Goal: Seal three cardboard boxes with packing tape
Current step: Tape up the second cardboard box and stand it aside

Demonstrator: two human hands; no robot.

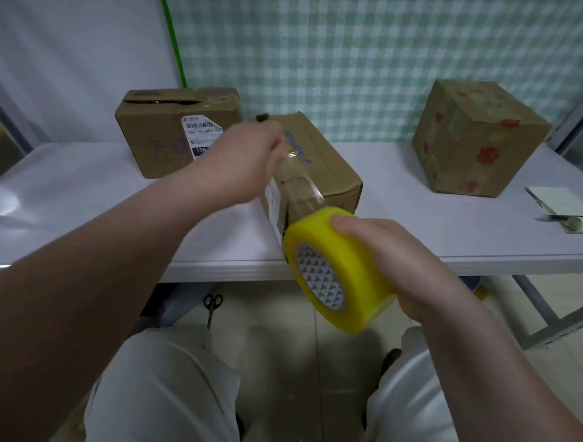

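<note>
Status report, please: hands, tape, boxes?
Right hand grips yellow tape roll. Left hand pinches tape strip over middle box. Nothing blocking.

The right hand [382,259] grips a yellow roll of packing tape [338,274]. The left hand [246,157] pinches the clear tape strip [299,180] over the middle cardboard box [320,168] on the white table [82,193], between two other boxes.

Left hand [249,157] blurred (grip unclear); middle box [333,179] partly hidden; paper [554,201] cut by edge.
</note>
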